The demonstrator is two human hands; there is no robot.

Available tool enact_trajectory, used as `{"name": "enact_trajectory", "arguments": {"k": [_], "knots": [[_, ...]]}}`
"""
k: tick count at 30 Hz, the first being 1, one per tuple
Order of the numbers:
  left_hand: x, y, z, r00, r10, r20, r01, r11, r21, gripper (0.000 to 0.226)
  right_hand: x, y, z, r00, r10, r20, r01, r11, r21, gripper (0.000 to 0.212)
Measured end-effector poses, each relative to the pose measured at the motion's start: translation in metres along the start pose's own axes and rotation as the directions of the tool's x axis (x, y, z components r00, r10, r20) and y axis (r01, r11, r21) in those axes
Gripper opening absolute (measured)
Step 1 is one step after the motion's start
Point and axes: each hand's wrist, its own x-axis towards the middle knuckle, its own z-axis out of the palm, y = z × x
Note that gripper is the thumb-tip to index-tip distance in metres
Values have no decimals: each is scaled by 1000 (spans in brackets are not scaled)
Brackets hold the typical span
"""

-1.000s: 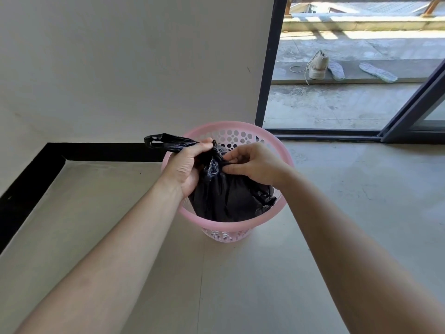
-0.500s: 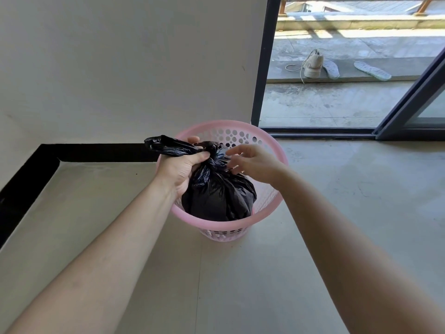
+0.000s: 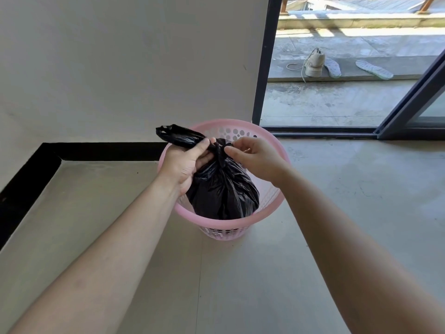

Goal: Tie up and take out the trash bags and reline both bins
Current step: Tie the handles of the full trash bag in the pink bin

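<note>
A pink perforated bin stands on the floor near the wall. A black trash bag bulges out of it, its neck gathered and twisted at the top. My left hand grips one twisted tail of the bag, which sticks out to the upper left. My right hand pinches the bag's neck at the knot with thumb and fingers. The lower part of the bag is hidden inside the bin.
A grey wall rises behind the bin, with a black skirting strip along its foot. To the right, a dark-framed sliding door opens onto a terrace with a shoe and two insoles. Bare floor lies around the bin.
The bag has risen higher out of the bin. My right hand let go briefly with its fingers spread, then closed again to pinch the neck. My left hand kept its grip on the tail.
</note>
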Motion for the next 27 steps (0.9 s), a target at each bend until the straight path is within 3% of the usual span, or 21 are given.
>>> {"name": "enact_trajectory", "arguments": {"k": [5, 7, 10, 12, 14, 19, 23, 25, 27], "knots": [[5, 16, 8, 1000, -18, 2, 18, 986, -165, 19, 5, 1, 2, 985, -151, -87, 118, 945, -304, 25], [5, 19, 11, 999, -20, -38, 13, 984, -178, 24, 2, 0, 2, 956, -286, -63, 220, 843, -491, 22], [7, 18, 8, 991, -35, -127, 12, 984, -176, 29, -2, 3, 1, 910, -413, 31, 294, 590, -752, 27], [8, 15, 3, 980, -50, -193, 23, 990, -139, 30, -5, 11, 0, 909, -413, 57, 269, 477, -837, 28], [5, 13, -2, 969, -71, -237, 57, 996, -69, 29, -6, 17, -6, 928, -373, 28, 205, 446, -871, 27], [5, 19, 1, 964, -115, -239, 133, 989, 59, 25, -4, 14, -8, 956, -273, -107, 35, 466, -884, 9], [8, 22, -4, 956, -172, -238, 214, 964, 161, 11, -11, 14, -1, 980, -98, -172, -41, 750, -660, 6], [7, 25, -7, 960, -170, -223, 235, 920, 314, 4, -11, 11, -4, 984, -62, -166, -33, 856, -516, 4], [9, 28, -8, 972, -88, -216, 185, 854, 487, 44, -7, 8, -7, 977, -107, -185, 10, 886, -463, 7]]}}
